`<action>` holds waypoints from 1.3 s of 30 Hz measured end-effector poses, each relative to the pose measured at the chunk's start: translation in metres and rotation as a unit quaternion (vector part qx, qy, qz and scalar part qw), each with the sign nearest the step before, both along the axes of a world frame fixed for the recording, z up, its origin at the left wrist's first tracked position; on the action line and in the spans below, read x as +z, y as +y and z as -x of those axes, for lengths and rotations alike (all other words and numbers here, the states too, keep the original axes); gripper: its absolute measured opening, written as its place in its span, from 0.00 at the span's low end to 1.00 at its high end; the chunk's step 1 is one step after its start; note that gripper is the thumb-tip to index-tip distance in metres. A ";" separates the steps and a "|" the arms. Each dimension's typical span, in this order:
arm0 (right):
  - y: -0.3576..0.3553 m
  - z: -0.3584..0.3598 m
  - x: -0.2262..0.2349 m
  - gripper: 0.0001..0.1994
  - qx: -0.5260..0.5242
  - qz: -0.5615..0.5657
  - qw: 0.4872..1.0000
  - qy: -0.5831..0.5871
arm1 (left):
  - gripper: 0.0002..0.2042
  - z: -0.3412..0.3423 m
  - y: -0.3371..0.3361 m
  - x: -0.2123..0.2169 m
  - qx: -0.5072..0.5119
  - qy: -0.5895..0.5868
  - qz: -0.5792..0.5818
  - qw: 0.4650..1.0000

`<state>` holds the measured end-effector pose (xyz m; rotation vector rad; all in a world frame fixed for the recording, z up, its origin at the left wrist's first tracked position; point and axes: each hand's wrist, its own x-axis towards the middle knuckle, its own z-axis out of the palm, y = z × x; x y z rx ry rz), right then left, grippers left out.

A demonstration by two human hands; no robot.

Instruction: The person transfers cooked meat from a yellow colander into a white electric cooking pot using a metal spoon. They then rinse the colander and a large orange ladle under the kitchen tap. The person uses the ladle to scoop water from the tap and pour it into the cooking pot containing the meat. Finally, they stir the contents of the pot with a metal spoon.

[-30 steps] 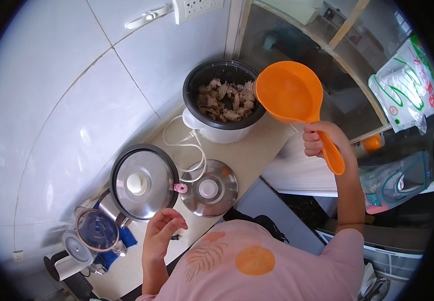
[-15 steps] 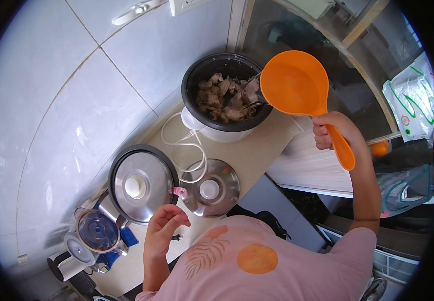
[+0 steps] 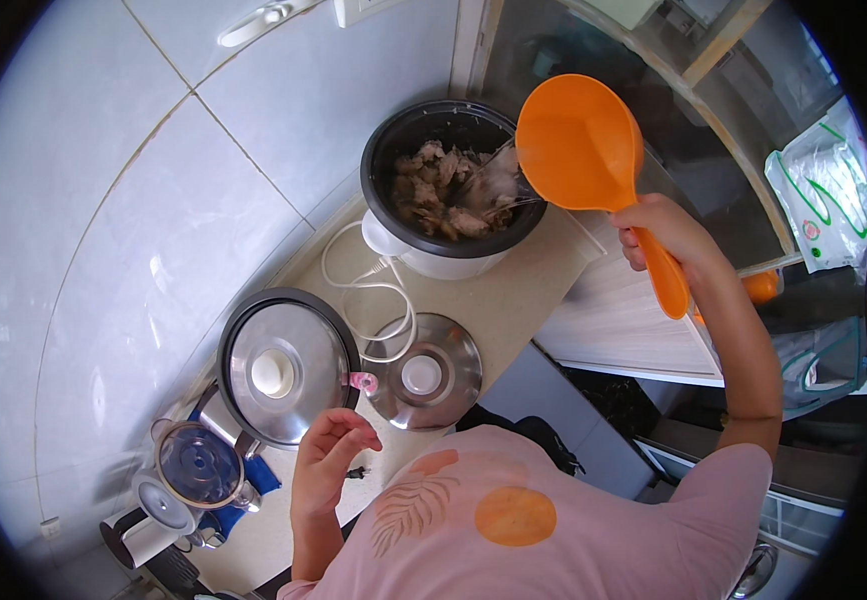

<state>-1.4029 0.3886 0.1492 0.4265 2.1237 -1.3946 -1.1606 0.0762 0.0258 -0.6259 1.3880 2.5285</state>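
Note:
My right hand (image 3: 668, 235) is closed round the handle of an orange water dipper (image 3: 578, 150). The dipper is tilted left at the rim of a rice cooker (image 3: 453, 262), and water streams from its lip into the dark inner pot. Chunks of cooked-looking meat (image 3: 443, 190) lie in that pot. My left hand (image 3: 328, 460) hovers empty over the counter, its fingers loosely curled and a little apart. Closest to it is a pot with a steel lid (image 3: 298, 385) and a white knob; a second steel lid (image 3: 433, 395) lies to the right.
A white power cord (image 3: 408, 300) loops across the counter (image 3: 513, 310) beside the cooker. At the lower left stand a glass jug (image 3: 198, 465) and other kitchenware. Tiled wall (image 3: 193, 220) borders the left, a window (image 3: 653, 90) the far right. Plastic bags (image 3: 823, 200) hang at right.
The dipper has swung slightly up and left and tips further, with less water in its bowl. My right hand rose with it. My left hand stays almost where it was.

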 end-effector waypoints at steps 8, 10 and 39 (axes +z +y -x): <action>-0.003 0.011 -0.023 0.07 0.091 -0.127 0.984 0.085 | 0.06 0.000 0.000 0.000 -0.001 0.001 -0.009 1.000; -0.008 0.011 -0.026 0.09 0.116 -0.188 0.969 0.112 | 0.06 -0.001 0.000 -0.001 0.001 0.001 -0.010 1.000; -0.069 -0.061 -0.032 0.13 0.234 0.438 0.855 -0.149 | 0.07 -0.097 0.084 0.021 0.147 0.038 0.092 0.984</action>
